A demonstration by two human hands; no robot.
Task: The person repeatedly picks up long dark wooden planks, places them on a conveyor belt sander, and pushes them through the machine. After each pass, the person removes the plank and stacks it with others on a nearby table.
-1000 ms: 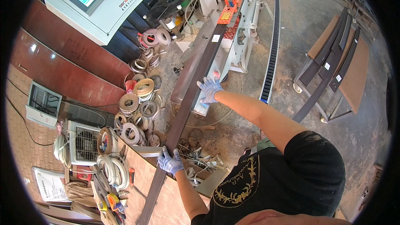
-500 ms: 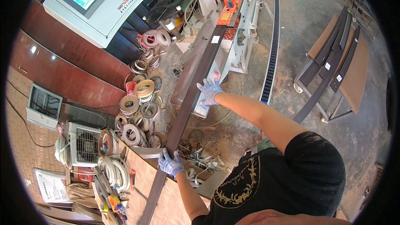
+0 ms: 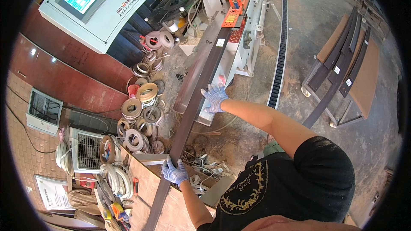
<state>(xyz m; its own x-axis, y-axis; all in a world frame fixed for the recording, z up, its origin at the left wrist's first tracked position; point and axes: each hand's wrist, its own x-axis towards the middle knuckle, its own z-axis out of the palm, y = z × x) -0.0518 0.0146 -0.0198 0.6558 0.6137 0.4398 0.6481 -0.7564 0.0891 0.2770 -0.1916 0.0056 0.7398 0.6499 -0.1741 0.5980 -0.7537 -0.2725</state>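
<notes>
While we keep the long dark panel (image 3: pixel 195 98) steadied between us, little has changed over the last second: our right hand (image 3: pixel 215 97) has stayed flat against its right edge, fingers spread wide, and our left hand (image 3: pixel 174 172) has stayed wrapped around the near stretch lower down. The panel itself has barely shifted along its line, so we judge the feed toward the machine to be slow or paused, with the piece guided and not released.

It is a narrow, very long strip, dark brown with a dull sheen, thin and straight, with a small white label (image 3: pixel 220 42) near its far end. It runs from below our left hand, past our right hand, up to the orange guard (image 3: pixel 233 0) of the grey edge-banding machine (image 3: pixel 252 25) ahead of us.

Just left of our left hand lies a light wooden board (image 3: pixel 147 188) on the desk, with a red-handled tool (image 3: pixel 135 185) on it. Farther left of both hands, coils of edge-banding tape (image 3: pixel 137 111) are heaped on the floor, and beyond them stands a small white fan unit (image 3: pixel 87 149). Above the coils sits the grey control cabinet (image 3: pixel 107 8) with its lit screen. Well to the right of our right hand, a trolley (image 3: pixel 342 72) carries more dark and brown panels, and a black cable chain (image 3: pixel 280 47) runs along the dusty floor between.
</notes>
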